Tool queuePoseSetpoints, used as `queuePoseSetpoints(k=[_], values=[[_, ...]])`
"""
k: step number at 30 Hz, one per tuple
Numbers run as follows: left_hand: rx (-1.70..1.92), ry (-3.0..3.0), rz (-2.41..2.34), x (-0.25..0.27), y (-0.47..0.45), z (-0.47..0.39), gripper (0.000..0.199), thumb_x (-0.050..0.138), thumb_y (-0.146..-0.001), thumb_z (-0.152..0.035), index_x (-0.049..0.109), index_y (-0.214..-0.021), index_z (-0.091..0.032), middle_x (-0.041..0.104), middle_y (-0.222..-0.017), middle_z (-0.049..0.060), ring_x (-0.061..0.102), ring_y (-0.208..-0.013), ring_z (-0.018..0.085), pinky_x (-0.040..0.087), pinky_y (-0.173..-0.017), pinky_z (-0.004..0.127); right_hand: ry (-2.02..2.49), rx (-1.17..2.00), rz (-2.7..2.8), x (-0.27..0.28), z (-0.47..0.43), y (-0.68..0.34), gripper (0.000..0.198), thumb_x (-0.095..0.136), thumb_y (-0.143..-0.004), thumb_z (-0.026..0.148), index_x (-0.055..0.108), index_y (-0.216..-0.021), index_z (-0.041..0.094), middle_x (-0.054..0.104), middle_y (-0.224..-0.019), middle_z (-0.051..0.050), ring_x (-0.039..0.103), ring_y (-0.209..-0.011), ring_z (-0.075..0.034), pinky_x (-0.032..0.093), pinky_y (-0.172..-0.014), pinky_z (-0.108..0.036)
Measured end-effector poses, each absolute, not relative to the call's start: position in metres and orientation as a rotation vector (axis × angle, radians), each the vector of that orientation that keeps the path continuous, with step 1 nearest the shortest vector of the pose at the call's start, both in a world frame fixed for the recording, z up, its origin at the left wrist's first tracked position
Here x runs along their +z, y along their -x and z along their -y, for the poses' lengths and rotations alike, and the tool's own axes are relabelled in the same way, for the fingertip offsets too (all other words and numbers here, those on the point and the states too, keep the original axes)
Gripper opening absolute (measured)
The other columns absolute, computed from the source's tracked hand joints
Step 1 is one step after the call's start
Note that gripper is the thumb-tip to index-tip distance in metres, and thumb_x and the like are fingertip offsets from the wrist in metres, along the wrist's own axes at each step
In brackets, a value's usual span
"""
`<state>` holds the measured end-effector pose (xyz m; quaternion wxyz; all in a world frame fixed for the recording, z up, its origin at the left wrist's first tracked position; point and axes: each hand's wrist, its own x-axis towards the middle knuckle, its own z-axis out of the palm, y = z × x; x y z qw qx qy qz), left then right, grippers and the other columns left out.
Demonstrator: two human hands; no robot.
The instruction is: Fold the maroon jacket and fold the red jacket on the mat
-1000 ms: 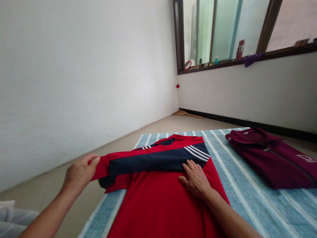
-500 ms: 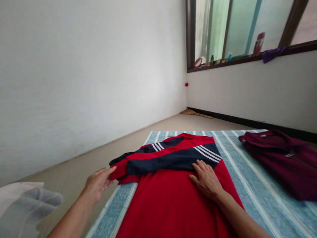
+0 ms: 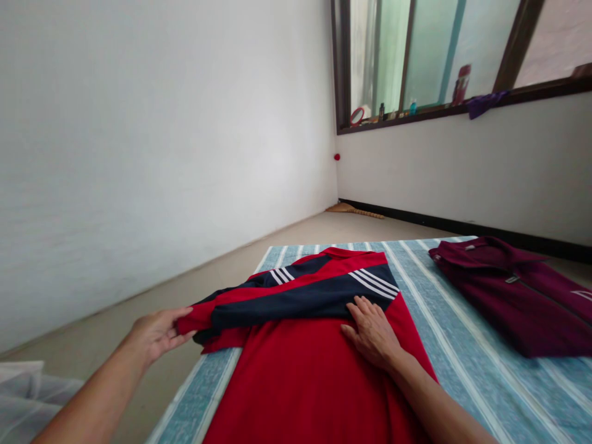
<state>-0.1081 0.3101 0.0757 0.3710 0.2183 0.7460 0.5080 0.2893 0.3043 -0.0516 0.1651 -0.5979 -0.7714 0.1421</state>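
Note:
A red shirt (image 3: 305,376) with navy sleeves and white stripes lies on a blue striped mat (image 3: 467,364). One navy sleeve (image 3: 287,302) is folded across the shirt toward the left. My left hand (image 3: 155,333) grips the red cuff of that sleeve just past the mat's left edge. My right hand (image 3: 372,333) lies flat on the shirt, fingers spread, pressing at the sleeve's fold near the white stripes.
A folded maroon zip jacket (image 3: 513,296) lies on the mat at the right. White cloth (image 3: 28,394) sits at the lower left on the beige floor. White walls stand left and behind; a window sill (image 3: 416,111) holds small bottles and a purple cloth.
My left hand kept hold of the sleeve cuff, shifting slightly while the sleeve stays laid across the shirt. My right hand stayed pressed on the fold. The camera view swayed.

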Motion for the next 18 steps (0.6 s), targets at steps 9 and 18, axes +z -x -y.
queuePoseSetpoints(k=[9, 18], values=[[1.035, -0.804, -1.898, 0.071, 0.101, -0.311, 0.030, 0.076, -0.056, -0.027, 0.063, -0.079, -0.013, 0.069, -0.064, 0.005, 0.063, -0.058, 0.019, 0.049, -0.051, 0.027, 1.679, 0.339, 2.157, -0.057, -0.308, -0.290, 0.038, 0.036, -0.095, 0.022, 0.055, -0.127, 0.016, 0.044, -0.144, -0.014, 0.033, -0.136, -0.029, 0.025, -0.109, -0.047], [1.289, -1.069, -2.110, 0.104, 0.107, -0.348, 0.018, 0.065, -0.065, -0.025, 0.055, -0.074, -0.013, 0.062, -0.058, 0.001, 0.061, -0.060, 0.018, 0.052, -0.062, 0.033, 1.574, 0.352, 2.041, -0.073, -0.317, -0.297, 0.038, 0.029, -0.088, 0.005, 0.057, -0.110, 0.016, 0.053, -0.134, -0.011, 0.042, -0.129, -0.023, 0.031, -0.103, -0.035]])
